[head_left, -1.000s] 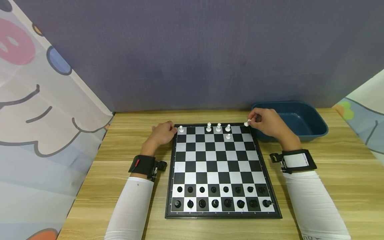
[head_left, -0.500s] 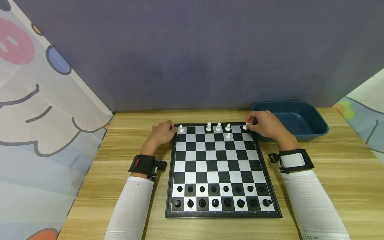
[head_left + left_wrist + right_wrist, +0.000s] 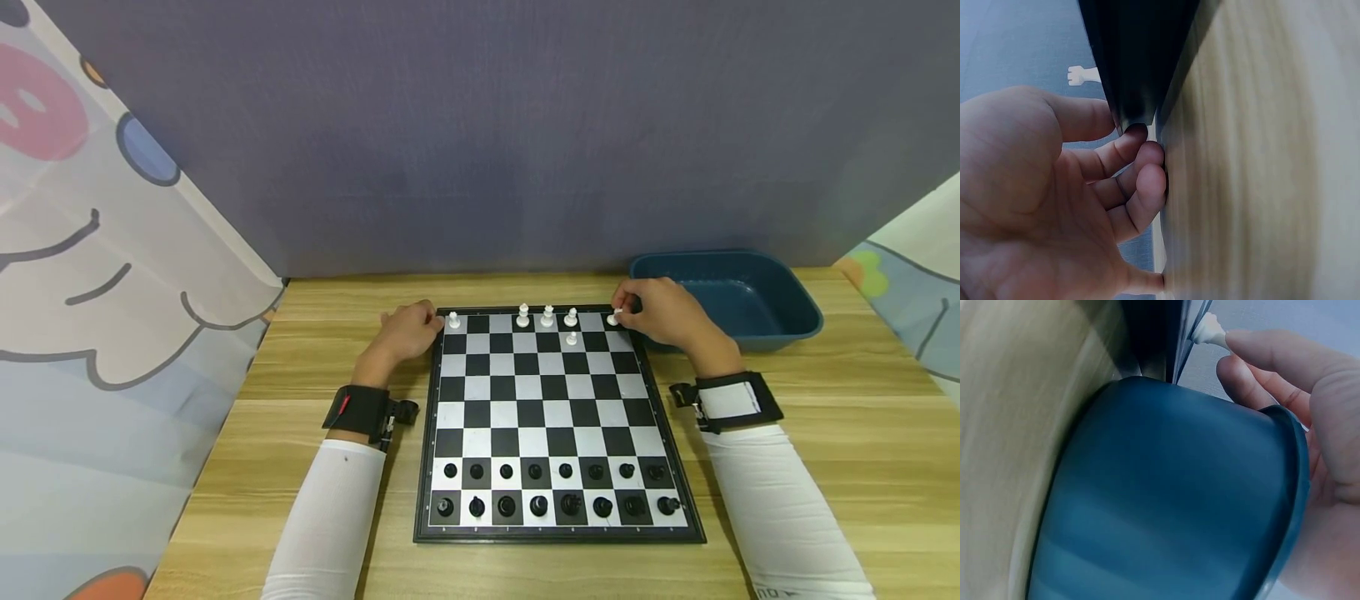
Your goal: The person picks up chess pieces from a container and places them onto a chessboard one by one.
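A black-and-white chessboard (image 3: 514,388) lies on the wooden table. At its far left corner my left hand (image 3: 408,327) grips the board's edge; the left wrist view shows thumb and index finger at the black corner (image 3: 1138,94). A white rook (image 3: 453,321) stands on the square beside that hand. My right hand (image 3: 660,307) pinches a white chess piece (image 3: 612,319) at the far right corner square. The right wrist view shows this piece's base (image 3: 1207,330) at the board's surface; the fingers hide its top.
A dark blue plastic bin (image 3: 742,292) stands behind the right hand, close to the board's right edge. Several white pieces (image 3: 547,317) stand along the far row, with a white pawn (image 3: 572,339) before them. Black pieces (image 3: 538,506) fill the two near rows.
My right hand has moved slightly left and lowered the white piece from a tilted hold above the corner to the far right square. The left hand has stayed in place.
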Demonstrator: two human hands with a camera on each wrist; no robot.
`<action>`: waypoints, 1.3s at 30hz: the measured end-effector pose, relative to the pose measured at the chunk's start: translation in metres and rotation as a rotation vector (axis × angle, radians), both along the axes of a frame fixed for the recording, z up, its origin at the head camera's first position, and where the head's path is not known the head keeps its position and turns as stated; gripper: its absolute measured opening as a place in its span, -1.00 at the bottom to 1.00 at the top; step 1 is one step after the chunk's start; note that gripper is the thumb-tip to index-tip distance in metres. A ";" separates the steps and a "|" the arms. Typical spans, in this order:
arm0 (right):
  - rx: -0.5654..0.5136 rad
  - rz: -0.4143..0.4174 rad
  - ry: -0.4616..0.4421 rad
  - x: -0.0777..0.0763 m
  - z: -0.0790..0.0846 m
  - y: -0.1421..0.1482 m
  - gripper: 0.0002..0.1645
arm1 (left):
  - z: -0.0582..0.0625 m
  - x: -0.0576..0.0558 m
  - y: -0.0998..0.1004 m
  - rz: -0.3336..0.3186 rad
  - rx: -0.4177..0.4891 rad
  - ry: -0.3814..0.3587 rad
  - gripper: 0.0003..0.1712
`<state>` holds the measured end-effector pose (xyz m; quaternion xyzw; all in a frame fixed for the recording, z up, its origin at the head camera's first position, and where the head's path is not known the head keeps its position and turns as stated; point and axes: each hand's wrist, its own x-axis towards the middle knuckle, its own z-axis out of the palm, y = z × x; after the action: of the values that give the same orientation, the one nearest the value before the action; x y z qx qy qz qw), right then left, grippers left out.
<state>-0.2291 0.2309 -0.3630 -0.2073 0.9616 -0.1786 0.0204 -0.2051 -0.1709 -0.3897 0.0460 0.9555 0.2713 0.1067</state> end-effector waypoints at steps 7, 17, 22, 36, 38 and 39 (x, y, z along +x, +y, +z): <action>0.003 0.003 0.005 0.000 -0.001 0.000 -0.89 | -0.002 -0.001 0.000 0.006 -0.004 -0.002 -0.72; 0.000 -0.002 -0.002 0.000 -0.001 0.001 -0.85 | -0.001 -0.001 0.000 0.000 -0.007 -0.004 -0.72; -0.006 0.004 -0.006 0.000 0.000 0.001 -0.83 | 0.000 0.000 0.000 0.003 -0.001 -0.011 -0.72; -0.157 -0.044 0.148 -0.001 0.001 0.008 -0.95 | 0.001 0.000 0.000 -0.001 -0.004 -0.014 -0.71; -0.167 -0.072 0.149 -0.002 0.002 0.009 -0.94 | 0.001 0.000 0.000 -0.001 -0.005 -0.012 -0.72; -0.172 -0.085 0.154 -0.002 0.002 0.010 -0.94 | 0.001 0.000 0.000 -0.001 -0.003 -0.011 -0.72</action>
<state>-0.2314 0.2405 -0.3614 -0.1803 0.9495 -0.2446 -0.0787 -0.2048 -0.1709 -0.3889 0.0449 0.9553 0.2698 0.1124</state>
